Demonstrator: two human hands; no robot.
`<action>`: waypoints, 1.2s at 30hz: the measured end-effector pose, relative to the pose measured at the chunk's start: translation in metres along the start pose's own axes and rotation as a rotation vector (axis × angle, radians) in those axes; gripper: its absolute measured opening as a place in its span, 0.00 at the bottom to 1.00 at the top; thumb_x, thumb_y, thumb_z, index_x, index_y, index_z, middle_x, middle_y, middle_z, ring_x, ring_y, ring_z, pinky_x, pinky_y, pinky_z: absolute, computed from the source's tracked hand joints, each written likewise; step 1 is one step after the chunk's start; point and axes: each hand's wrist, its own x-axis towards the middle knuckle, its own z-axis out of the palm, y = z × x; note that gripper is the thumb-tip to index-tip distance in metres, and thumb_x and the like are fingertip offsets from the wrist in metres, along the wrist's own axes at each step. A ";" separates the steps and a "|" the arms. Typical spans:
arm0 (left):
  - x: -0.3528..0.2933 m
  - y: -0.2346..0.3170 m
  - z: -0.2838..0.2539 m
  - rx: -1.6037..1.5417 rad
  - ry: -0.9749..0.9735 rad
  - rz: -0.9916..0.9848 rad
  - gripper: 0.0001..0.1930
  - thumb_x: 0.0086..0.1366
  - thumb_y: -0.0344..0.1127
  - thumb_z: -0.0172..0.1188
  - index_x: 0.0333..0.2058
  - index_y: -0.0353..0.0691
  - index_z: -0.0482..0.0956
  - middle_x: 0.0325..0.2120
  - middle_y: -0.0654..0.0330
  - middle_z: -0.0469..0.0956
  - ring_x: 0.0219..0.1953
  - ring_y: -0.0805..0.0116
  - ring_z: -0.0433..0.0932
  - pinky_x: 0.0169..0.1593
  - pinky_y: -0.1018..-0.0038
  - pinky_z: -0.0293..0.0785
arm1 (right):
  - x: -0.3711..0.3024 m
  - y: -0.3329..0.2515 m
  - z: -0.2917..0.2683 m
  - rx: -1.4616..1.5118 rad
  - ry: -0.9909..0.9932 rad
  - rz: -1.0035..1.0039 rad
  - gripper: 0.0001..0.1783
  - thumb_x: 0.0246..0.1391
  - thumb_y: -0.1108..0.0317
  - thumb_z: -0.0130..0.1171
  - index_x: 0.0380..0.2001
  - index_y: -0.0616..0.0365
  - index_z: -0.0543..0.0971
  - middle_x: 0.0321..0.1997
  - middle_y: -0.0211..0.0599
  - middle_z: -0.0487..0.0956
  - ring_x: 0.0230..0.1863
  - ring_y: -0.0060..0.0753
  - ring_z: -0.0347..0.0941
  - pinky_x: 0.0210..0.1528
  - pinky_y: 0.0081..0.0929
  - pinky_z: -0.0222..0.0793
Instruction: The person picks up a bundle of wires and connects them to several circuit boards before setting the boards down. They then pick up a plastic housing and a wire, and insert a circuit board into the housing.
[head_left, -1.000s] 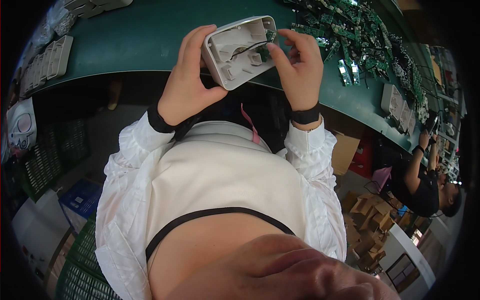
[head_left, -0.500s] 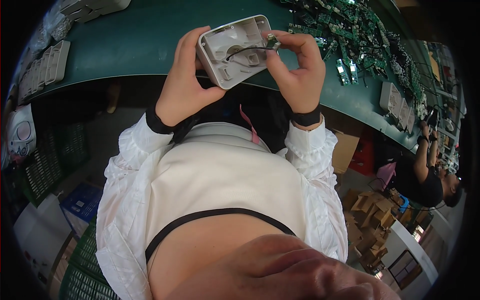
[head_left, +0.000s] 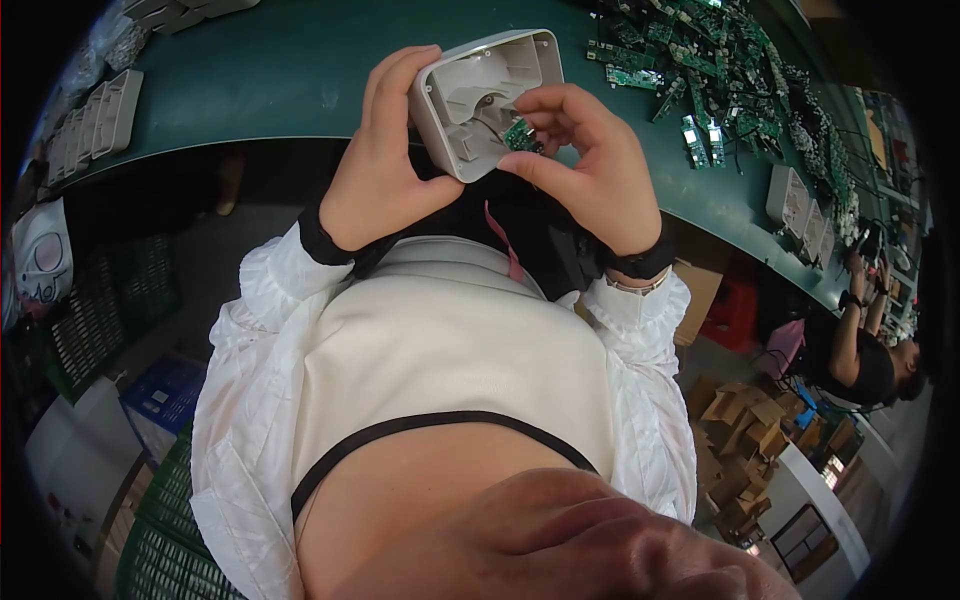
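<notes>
A light grey plastic housing (head_left: 447, 133) is held up at the near edge of the table, tilted with its open side toward me. My left hand (head_left: 385, 160) grips it by its left wall, thumb underneath along the lower corner. In my right hand (head_left: 600, 165) a small green circuit board (head_left: 521, 135) is pinched between thumb and fingers, at the lower right inside of the housing. Part of the board is hidden by the fingers. A thin dark wire runs inside the housing close to the board.
The green table (head_left: 300, 75) bears a pile of circuit boards (head_left: 720, 70) at the right. More grey housings stand at its left end (head_left: 105, 120) and right end (head_left: 795, 205). Cardboard boxes (head_left: 740, 430) lie on the floor at the right, near another person (head_left: 860, 350).
My right hand has turned and brought the circuit board down into the housing, its green face now showing. The housing and both hands have shifted slightly right.
</notes>
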 end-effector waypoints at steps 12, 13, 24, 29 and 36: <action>0.000 0.005 -0.003 -0.077 -0.018 -0.136 0.51 0.46 0.27 0.75 0.69 0.46 0.58 0.66 0.52 0.62 0.50 0.55 0.80 0.50 0.68 0.81 | -0.023 0.015 0.016 -0.329 0.132 -0.339 0.14 0.42 0.81 0.73 0.35 0.61 0.82 0.36 0.35 0.80 0.38 0.35 0.77 0.37 0.27 0.72; 0.001 0.006 -0.004 -0.082 -0.024 -0.156 0.51 0.46 0.27 0.75 0.69 0.47 0.58 0.66 0.52 0.62 0.47 0.57 0.82 0.48 0.69 0.82 | -0.024 0.017 0.017 -0.352 0.157 -0.361 0.15 0.42 0.81 0.73 0.35 0.60 0.82 0.36 0.36 0.80 0.38 0.37 0.77 0.36 0.28 0.72; -0.003 0.005 -0.008 -0.097 -0.070 -0.272 0.52 0.45 0.27 0.75 0.70 0.47 0.58 0.63 0.54 0.66 0.33 0.64 0.85 0.41 0.72 0.82 | -0.023 0.028 0.022 -0.461 0.176 -0.541 0.16 0.39 0.79 0.76 0.34 0.59 0.84 0.38 0.36 0.82 0.40 0.42 0.77 0.40 0.34 0.72; -0.003 0.007 -0.008 -0.066 -0.065 -0.308 0.54 0.46 0.26 0.77 0.71 0.48 0.56 0.57 0.56 0.74 0.32 0.68 0.85 0.39 0.75 0.82 | -0.024 0.031 0.025 -0.399 0.178 -0.534 0.13 0.41 0.75 0.75 0.34 0.59 0.85 0.41 0.35 0.83 0.43 0.42 0.77 0.45 0.34 0.72; 0.003 -0.001 -0.008 -0.139 -0.117 -0.268 0.51 0.47 0.27 0.75 0.70 0.48 0.58 0.64 0.54 0.66 0.34 0.63 0.86 0.41 0.72 0.82 | -0.025 0.032 0.028 -0.326 0.235 -0.373 0.12 0.44 0.71 0.74 0.35 0.58 0.86 0.42 0.36 0.83 0.47 0.46 0.77 0.49 0.35 0.71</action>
